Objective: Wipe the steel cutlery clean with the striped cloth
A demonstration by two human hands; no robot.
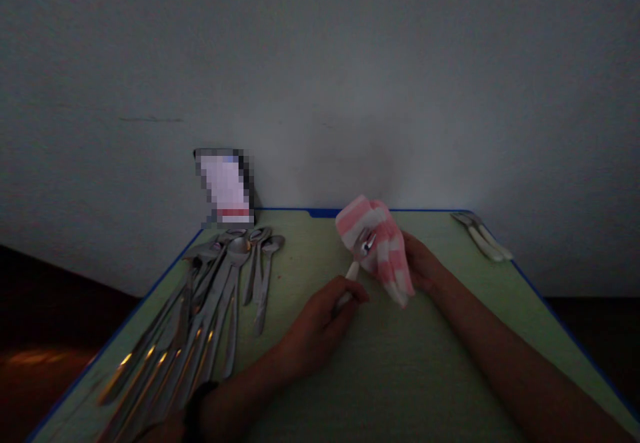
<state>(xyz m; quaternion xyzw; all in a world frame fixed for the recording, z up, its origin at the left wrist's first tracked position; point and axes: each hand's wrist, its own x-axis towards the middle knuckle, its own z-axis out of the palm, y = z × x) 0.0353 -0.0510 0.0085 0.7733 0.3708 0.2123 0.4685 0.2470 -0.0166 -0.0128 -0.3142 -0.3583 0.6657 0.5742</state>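
Note:
My left hand point(325, 320) is closed round the pale handle of a white-handled piece of cutlery point(353, 271). Its shiny metal head lies against a pink-and-white striped cloth point(393, 246); whether it is a fork or a spoon I cannot make out. Behind the cloth, my right hand point(420, 263) grips it from the right side, with most of its fingers hidden. Cloth and cutlery are held up over the middle of the green table point(400, 370).
Many metal spoons and other cutlery point(200, 310) lie heaped on the table's left side. Two white-handled forks point(483, 235) lie at the far right edge. A phone point(225, 186) with a blurred screen leans on the grey wall point(320, 83) behind the table.

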